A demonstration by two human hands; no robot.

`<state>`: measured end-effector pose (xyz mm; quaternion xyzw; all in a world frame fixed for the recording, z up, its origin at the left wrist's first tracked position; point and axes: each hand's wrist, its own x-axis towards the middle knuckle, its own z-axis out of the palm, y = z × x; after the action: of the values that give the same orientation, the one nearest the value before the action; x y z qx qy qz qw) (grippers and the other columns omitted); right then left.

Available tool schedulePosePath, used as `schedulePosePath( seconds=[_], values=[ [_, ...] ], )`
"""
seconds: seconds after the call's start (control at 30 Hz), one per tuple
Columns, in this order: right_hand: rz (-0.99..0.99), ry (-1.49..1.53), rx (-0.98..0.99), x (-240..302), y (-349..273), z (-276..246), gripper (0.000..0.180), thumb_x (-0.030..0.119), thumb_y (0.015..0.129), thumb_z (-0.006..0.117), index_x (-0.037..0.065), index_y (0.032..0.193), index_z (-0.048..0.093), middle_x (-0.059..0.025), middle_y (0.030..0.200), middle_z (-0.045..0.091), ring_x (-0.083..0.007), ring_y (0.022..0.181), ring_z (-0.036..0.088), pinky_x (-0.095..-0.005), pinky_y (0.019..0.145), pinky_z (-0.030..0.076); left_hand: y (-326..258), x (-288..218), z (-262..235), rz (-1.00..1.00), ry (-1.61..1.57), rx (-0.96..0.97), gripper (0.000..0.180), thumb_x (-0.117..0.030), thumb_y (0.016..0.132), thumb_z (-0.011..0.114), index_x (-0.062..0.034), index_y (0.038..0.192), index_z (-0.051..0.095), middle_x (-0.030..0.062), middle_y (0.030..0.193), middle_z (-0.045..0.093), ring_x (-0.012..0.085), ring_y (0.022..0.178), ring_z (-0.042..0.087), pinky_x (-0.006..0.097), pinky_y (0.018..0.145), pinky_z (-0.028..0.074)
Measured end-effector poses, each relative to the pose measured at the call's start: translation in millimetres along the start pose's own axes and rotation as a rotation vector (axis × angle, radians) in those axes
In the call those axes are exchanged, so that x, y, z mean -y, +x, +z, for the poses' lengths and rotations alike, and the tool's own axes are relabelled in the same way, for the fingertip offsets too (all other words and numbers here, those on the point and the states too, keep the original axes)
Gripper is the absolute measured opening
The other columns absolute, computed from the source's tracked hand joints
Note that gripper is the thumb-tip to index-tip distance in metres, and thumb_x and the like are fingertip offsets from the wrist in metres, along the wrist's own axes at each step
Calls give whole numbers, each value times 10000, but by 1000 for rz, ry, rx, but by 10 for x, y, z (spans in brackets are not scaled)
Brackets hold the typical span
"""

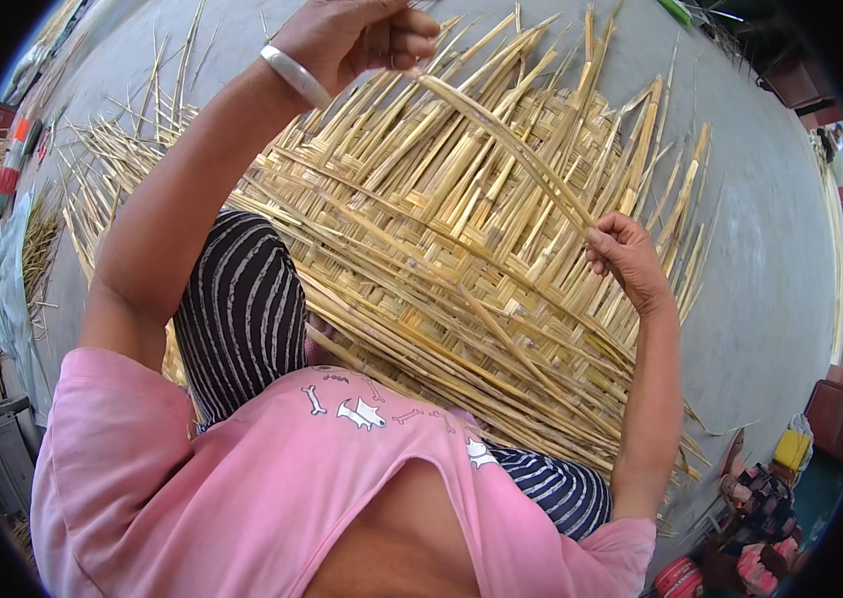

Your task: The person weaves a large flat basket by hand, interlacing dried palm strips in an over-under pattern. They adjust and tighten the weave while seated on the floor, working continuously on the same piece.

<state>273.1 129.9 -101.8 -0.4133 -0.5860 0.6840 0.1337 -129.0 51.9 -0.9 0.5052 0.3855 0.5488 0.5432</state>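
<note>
Pale reed strip [506, 140] slanting from upper centre to right of frame, pinched at the top by left hand [357, 35], at the lower end by right hand [626, 259], above woven mat [421, 259].

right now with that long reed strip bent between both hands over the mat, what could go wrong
The reed strip arches sharply between the left hand and right hand, so it might crack or split at the bend. Its thin edges could cut the fingers pinching it. Loose strip ends stick up from the woven mat and might snag the strip or poke a forearm.
</note>
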Motion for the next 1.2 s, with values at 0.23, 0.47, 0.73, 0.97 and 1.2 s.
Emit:
schedulePosePath(
  seconds=[0.23,0.47,0.73,0.97,1.2],
  values=[
    [-110,-17,74,472,5,382,177,229,848,675,79,866,582,3,688,607,-55,564,548,-185,503,434,-59,476,823,-462,634,218,891,-697,730,573,-6,1285,483,228,1264,513,347,1236,449,433,993,401],
    [-91,-2,76,611,132,437,188,236,865,651,61,908,598,-18,754,627,-83,650,599,-212,600,491,29,509,820,-302,67,-85,324,-306,875,628,-32,1046,640,109,988,671,204,908,662,293,787,532],
    [21,-27,20,372,108,194,174,212,876,634,50,916,584,-30,780,637,-92,662,618,-212,609,517,68,423,462,-180,149,-114,402,-306,895,595,6,1148,573,138,1043,648,208,929,654,290,783,553],
    [-57,-455,-222,400,216,384,194,215,879,627,28,867,577,-36,700,617,-86,572,609,-208,533,499,197,539,569,-272,110,-300,233,-190,885,609,-6,1027,619,117,913,680,203,827,668,314,707,549],
    [78,-235,-39,285,33,176,195,252,883,625,61,908,592,-27,756,635,-71,657,625,-210,583,517,355,756,-162,-287,-41,-447,184,-157,881,605,-33,1016,599,131,885,675,211,773,672,336,661,569]
  ],
)
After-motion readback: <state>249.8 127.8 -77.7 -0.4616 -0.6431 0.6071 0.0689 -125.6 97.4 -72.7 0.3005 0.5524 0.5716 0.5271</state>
